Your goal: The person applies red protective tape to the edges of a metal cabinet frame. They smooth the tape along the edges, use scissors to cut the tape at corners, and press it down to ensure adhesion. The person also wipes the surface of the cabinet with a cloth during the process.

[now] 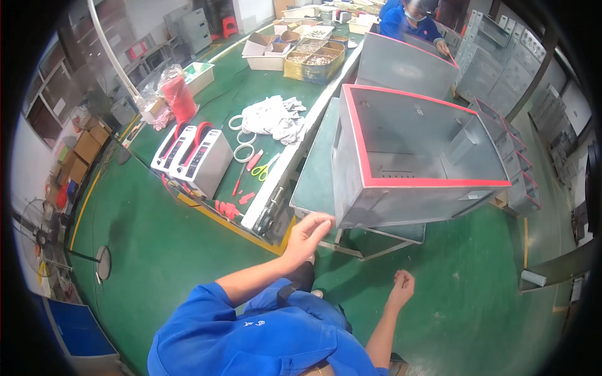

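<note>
Left hand (308, 233) reaches up and forward with its fingers spread, the fingertips touching the lower near corner of a grey metal box (407, 156) with red trim round its open top; it is open, not closed round anything. Right hand (401, 285) hangs lower, well apart from the box, curled loosely shut on nothing that can be seen, its wrist bent over the green floor (188, 250).

That box rests tilted on a grey stand (320, 169) just beside a long green workbench (219, 94). Its underside and the far part of the stand are hidden behind it, and whether the palm also presses the metal cannot be told. Both forearms come up from the lower edge, the left one bare from a blue sleeve (207, 307), the elbow bent; the right arm stretches out straighter, its upper part cut off by the picture's rim.

On the workbench lie two tape dispensers (194, 153), rolls of white tape (243, 144), yellow-handled scissors (268, 168) and a heap of white gloves (273, 116). Farther along stand trays of small parts (313, 56), too small to make out. A second grey box (404, 66) stands behind the first, and a person in blue (407, 22) leans over it, partly hidden by its wall. More such boxes (514, 169) are stacked at the right, blurred toward the rim
</note>
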Available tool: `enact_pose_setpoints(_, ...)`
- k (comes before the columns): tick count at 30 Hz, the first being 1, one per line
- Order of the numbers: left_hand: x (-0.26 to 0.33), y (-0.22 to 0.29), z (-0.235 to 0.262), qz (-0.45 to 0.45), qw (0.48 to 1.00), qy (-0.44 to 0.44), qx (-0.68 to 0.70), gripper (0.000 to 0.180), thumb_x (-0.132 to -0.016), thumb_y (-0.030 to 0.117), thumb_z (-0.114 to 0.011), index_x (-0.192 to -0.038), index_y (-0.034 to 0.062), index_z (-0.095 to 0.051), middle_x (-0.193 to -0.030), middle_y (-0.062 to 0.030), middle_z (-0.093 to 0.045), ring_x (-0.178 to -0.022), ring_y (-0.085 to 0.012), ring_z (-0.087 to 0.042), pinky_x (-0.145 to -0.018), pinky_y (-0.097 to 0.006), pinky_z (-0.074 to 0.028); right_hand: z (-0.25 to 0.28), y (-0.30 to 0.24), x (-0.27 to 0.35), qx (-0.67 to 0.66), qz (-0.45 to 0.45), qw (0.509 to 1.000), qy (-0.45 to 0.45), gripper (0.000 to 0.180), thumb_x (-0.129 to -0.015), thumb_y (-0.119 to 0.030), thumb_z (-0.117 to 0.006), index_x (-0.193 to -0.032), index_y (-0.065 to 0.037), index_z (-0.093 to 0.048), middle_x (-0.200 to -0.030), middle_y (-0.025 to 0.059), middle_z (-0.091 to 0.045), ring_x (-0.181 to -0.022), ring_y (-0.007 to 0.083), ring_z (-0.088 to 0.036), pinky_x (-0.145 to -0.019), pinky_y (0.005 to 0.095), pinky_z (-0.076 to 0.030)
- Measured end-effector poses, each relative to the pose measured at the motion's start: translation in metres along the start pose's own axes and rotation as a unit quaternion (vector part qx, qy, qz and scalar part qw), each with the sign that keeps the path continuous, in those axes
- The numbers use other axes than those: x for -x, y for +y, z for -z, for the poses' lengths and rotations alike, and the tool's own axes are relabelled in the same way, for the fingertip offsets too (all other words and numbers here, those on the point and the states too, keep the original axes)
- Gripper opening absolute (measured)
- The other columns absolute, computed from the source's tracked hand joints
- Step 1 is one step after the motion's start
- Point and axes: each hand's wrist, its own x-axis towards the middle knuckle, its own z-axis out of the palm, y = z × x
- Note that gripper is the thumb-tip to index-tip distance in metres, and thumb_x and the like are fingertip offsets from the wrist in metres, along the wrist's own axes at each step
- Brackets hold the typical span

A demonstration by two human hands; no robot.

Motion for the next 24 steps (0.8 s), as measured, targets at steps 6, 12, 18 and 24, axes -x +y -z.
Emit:
enact_pose_setpoints(6, -0.081, 0.021, 0.01, -0.252, 0.943, -0.069, -0.205, 0.031, -0.085, 0.008, -0.05, -0.114, -0.0008, -0.053, -0.118, -0.0153, -0.051, -0.113, -0.0279, -0.046, -0.094, -0.037, -0.036, -0.049, -0.124, -0.033, 0.106, 0.306, 0.946, 0.03, 0.013, -0.082, 0.003, -0.049, -0.094, 0.002, -0.054, -0.093, 0.0126, -0.058, -0.088, 0.0223, -0.056, -0.081, 0.0313, -0.044)
enact_pose_setpoints(12, -0.161, 0.017, 0.018, -0.337, 0.868, -0.185, -0.314, 0.041, -0.087, 0.023, -0.047, -0.119, -0.0025, -0.048, -0.125, -0.0165, -0.047, -0.122, -0.0327, -0.038, -0.102, -0.046, -0.026, -0.098, -0.2, -0.084, 0.147, 0.488, 0.86, -0.018, 0.017, -0.078, 0.006, -0.048, -0.094, 0.003, -0.053, -0.094, 0.0142, -0.058, -0.09, 0.0297, -0.055, -0.082, 0.0387, -0.044)
enact_pose_setpoints(18, -0.241, -0.002, 0.042, -0.373, 0.835, -0.164, -0.368, 0.042, -0.088, 0.025, -0.045, -0.121, -0.0013, -0.047, -0.127, -0.0167, -0.045, -0.12, -0.0315, -0.04, -0.101, -0.046, -0.029, -0.131, -0.208, -0.124, 0.125, 0.465, 0.876, -0.016, 0.018, -0.08, 0.004, -0.045, -0.096, 0.007, -0.052, -0.094, 0.017, -0.057, -0.09, 0.0301, -0.053, -0.082, 0.0383, -0.043)
enact_pose_setpoints(24, -0.323, -0.019, 0.059, -0.376, 0.842, -0.099, -0.373, 0.041, -0.087, 0.021, -0.047, -0.122, -0.0004, -0.045, -0.127, -0.017, -0.043, -0.119, -0.0326, -0.04, -0.102, -0.044, -0.028, -0.141, -0.202, -0.133, 0.183, 0.472, 0.862, 0.018, 0.028, -0.079, -0.009, -0.038, -0.094, 0.008, -0.054, -0.088, 0.0177, -0.057, -0.083, 0.031, -0.052, -0.075, 0.0391, -0.043)
